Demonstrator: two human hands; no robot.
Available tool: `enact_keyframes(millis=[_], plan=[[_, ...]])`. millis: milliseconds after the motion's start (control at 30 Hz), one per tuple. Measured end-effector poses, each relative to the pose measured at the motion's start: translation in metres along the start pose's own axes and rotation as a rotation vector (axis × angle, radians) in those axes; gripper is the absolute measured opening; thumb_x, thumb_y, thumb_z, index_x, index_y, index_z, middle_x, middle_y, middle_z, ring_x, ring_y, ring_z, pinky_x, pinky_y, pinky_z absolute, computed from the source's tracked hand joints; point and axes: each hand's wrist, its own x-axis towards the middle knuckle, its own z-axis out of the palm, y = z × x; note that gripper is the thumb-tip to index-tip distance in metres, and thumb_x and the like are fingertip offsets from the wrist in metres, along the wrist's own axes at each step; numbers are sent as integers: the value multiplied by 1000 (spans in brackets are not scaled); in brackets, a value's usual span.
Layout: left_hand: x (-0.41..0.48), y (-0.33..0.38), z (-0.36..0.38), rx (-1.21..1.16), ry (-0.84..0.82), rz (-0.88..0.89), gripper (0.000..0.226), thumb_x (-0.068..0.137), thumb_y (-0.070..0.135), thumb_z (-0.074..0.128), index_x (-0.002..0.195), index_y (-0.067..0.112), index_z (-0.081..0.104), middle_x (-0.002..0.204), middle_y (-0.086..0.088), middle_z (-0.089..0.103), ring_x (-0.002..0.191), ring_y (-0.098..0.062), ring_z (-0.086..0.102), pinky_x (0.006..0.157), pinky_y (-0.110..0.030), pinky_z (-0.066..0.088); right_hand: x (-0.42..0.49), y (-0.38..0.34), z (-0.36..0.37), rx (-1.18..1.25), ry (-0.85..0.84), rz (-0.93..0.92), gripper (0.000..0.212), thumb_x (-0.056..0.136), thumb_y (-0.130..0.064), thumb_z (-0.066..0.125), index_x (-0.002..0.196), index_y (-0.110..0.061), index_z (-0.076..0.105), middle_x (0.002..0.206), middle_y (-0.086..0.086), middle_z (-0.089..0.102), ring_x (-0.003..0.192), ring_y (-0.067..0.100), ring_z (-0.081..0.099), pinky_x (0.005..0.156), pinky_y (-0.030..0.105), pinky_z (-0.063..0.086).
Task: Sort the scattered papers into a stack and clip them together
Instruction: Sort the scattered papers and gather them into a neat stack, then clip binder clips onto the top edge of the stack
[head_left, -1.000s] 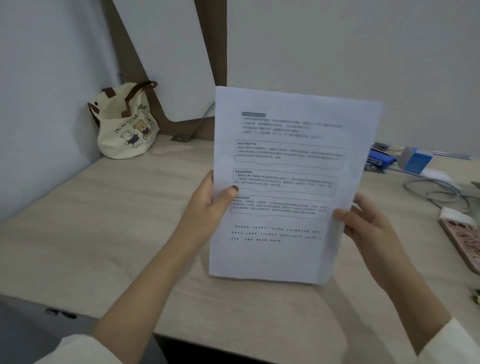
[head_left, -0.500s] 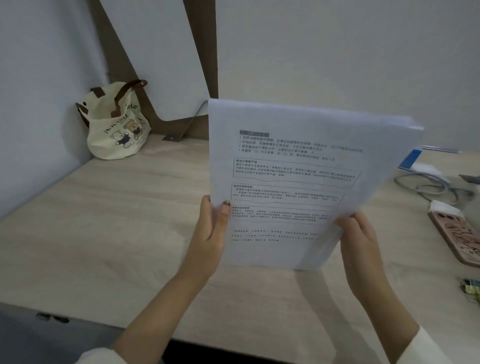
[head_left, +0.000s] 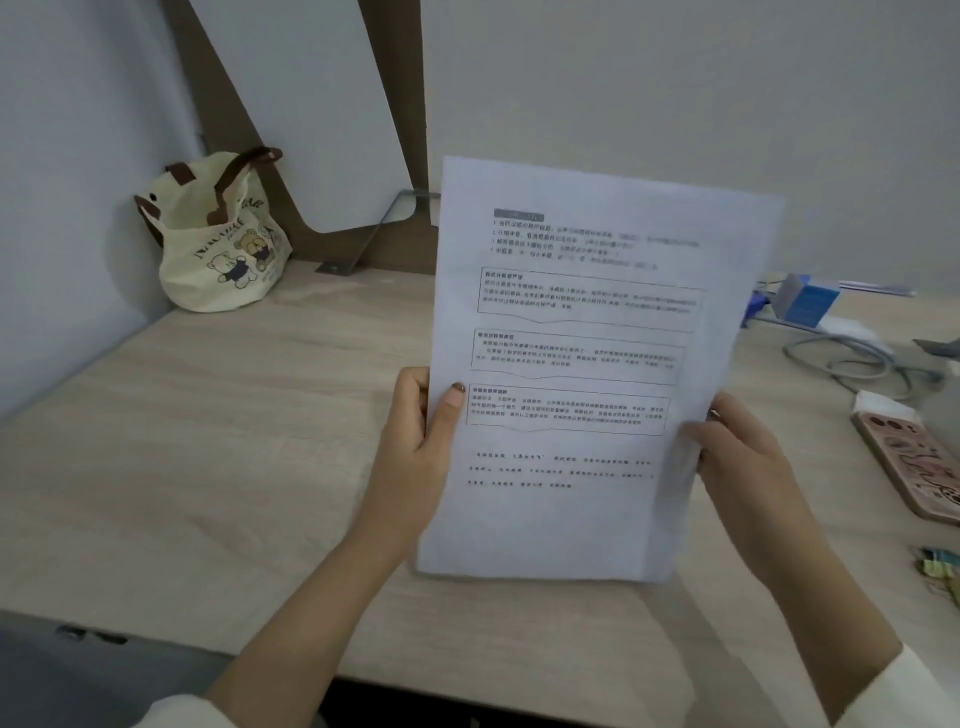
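A stack of white printed papers (head_left: 582, 353) stands upright above the wooden desk (head_left: 208, 441), its bottom edge close to the desk surface. My left hand (head_left: 421, 441) grips the stack's left edge, thumb on the front sheet. My right hand (head_left: 748, 467) holds the right edge, fingers behind the sheets. Several coloured binder clips (head_left: 945, 569) lie at the desk's right edge, partly cut off by the frame.
A cream tote bag (head_left: 223, 244) with bear prints sits in the far left corner. A phone in a pink case (head_left: 914, 462), grey cables (head_left: 852, 358) and a blue box (head_left: 808, 304) lie on the right. White walls enclose the desk.
The stack tilted back with its top edges fanned half a second ago; now it is upright again and squared, lower toward the desk. Both hands kept their hold.
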Motion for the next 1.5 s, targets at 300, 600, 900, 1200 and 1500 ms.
enact_keyframes(millis=[300, 600, 900, 1200, 1500], plan=[[4, -36, 21, 82, -100, -490, 29, 87, 30, 57, 101, 5, 56, 104, -15, 68, 98, -35, 65, 92, -55, 48, 12, 33, -36, -196, -41, 278, 27, 90, 2, 49, 114, -3, 61, 93, 11, 71, 78, 26, 66, 72, 33, 51], [0, -74, 76, 298, -212, -494, 18, 86, 37, 53, 83, 19, 53, 91, -6, 66, 88, -28, 65, 81, -47, 50, 6, 72, -67, -398, 178, 278, 26, 90, 2, 47, 111, 0, 61, 90, 7, 65, 73, 16, 58, 63, 22, 43], [-6, -84, 136, 569, -248, -330, 26, 92, 36, 47, 114, 23, 50, 104, 8, 66, 90, -18, 61, 70, -29, 40, 2, 88, -125, -621, 302, 188, 24, 91, -14, 53, 113, -14, 62, 88, -1, 62, 75, 5, 53, 59, 6, 39], [-7, -90, 142, 626, -237, -267, 32, 93, 34, 48, 123, 23, 46, 106, 10, 66, 81, -14, 58, 66, -28, 37, -6, 101, -187, -1160, 475, 120, 47, 90, -18, 54, 135, -9, 43, 147, 24, 29, 136, 37, 22, 111, 45, 18], [-4, -89, 133, 595, -236, -251, 31, 93, 31, 50, 122, 22, 47, 94, 19, 58, 82, -11, 58, 59, -20, 39, 13, 122, -170, -1085, 204, 8, 38, 97, -8, 38, 132, 3, 46, 143, 17, 41, 133, 31, 38, 111, 32, 25]])
